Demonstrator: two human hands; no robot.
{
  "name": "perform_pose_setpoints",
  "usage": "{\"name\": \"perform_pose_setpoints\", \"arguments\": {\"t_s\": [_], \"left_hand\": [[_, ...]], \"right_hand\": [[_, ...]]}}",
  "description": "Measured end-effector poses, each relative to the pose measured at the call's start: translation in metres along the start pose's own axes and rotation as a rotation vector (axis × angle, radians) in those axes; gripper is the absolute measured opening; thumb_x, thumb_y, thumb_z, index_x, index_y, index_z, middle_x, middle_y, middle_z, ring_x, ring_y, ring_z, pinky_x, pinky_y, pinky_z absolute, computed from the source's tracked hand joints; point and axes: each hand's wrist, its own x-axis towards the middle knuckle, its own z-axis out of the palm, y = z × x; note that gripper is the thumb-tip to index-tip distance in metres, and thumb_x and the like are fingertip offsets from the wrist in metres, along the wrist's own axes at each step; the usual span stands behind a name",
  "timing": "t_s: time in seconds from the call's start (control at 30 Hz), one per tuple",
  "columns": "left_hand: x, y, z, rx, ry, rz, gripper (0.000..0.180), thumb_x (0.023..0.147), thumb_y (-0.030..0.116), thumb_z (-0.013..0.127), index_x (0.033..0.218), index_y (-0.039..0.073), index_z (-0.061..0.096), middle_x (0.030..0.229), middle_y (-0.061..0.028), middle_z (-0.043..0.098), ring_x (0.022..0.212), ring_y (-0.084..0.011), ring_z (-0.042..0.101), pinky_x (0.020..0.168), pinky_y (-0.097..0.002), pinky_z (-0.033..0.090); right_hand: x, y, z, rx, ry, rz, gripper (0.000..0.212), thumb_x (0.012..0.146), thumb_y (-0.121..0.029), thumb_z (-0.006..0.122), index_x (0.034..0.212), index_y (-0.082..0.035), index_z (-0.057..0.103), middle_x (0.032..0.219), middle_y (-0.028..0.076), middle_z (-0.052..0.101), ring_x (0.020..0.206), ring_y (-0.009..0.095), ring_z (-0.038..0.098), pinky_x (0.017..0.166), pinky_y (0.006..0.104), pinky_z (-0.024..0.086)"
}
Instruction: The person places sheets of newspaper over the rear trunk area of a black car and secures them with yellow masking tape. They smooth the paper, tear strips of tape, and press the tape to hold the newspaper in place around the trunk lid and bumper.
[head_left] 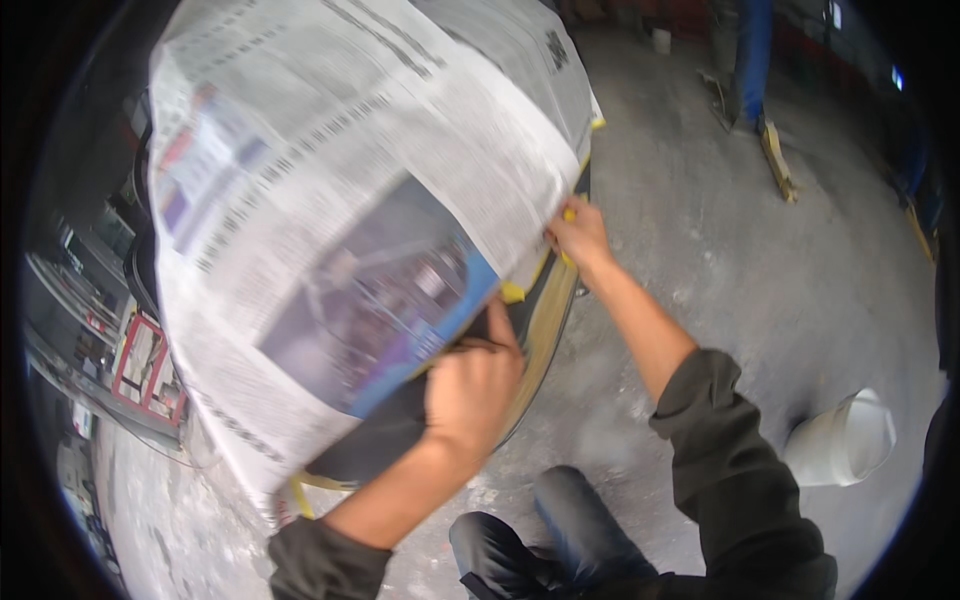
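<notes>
A large sheet of newspaper (330,220) covers most of a curved dark panel (375,440), which looks like a vehicle body part. Bits of yellow masking tape (513,293) show along the sheet's right edge. My left hand (472,390) rests by the paper's lower right edge, one finger stretched up to the tape; its other fingers are bent and partly blurred. Farther up that edge, my right hand (583,238) is closed, with yellow tape showing at its fingers beside the paper. Whether that is a roll or a strip is hidden.
A white bucket (845,440) stands on the grey concrete floor (690,230) at the right. Beyond it are a blue post (754,65) and a yellowish bar (777,160). A red-framed rack (148,368) is at the left. My knees (550,530) are close below the panel.
</notes>
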Motion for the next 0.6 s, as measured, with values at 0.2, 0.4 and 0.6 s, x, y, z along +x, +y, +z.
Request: {"name": "perform_pose_setpoints", "arguments": {"t_s": [0.2, 0.4, 0.6], "left_hand": [[-0.002, 0.024, -0.009, -0.651, -0.146, 0.078, 0.054, 0.085, 0.019, 0.065, 0.132, -0.006, 0.06, 0.062, -0.0069, 0.07, 0.051, -0.0175, 0.068, 0.049, -0.032, 0.053], [-0.162, -0.064, -0.107, -1.384, -0.612, -0.158, 0.042, 0.094, 0.043, 0.065, 0.124, 0.014, 0.071, 0.086, -0.0124, 0.076, 0.08, -0.0354, 0.074, 0.072, -0.0458, 0.059], [-0.215, -0.161, -0.123, -1.592, -0.662, -0.831, 0.031, 0.088, 0.034, 0.077, 0.107, 0.009, 0.077, 0.079, -0.014, 0.075, 0.073, -0.0325, 0.073, 0.069, -0.0413, 0.058]], "right_hand": [[-0.013, -0.079, -0.046, -0.175, 0.184, 0.159, 0.02, 0.085, -0.017, 0.078, 0.099, -0.004, 0.072, 0.081, 0.001, 0.065, 0.067, 0.011, 0.06, 0.052, 0.0283, 0.045], [0.032, -0.317, 0.012, -0.406, -0.078, -0.266, 0.06, 0.078, -0.036, 0.089, 0.123, -0.003, 0.067, 0.115, 0.006, 0.065, 0.101, 0.018, 0.06, 0.088, 0.0341, 0.051], [0.036, -0.492, 0.168, -1.099, -0.532, -1.009, 0.056, 0.075, -0.024, 0.087, 0.124, -0.007, 0.068, 0.133, 0.018, 0.06, 0.119, 0.039, 0.057, 0.107, 0.0459, 0.045]]}}
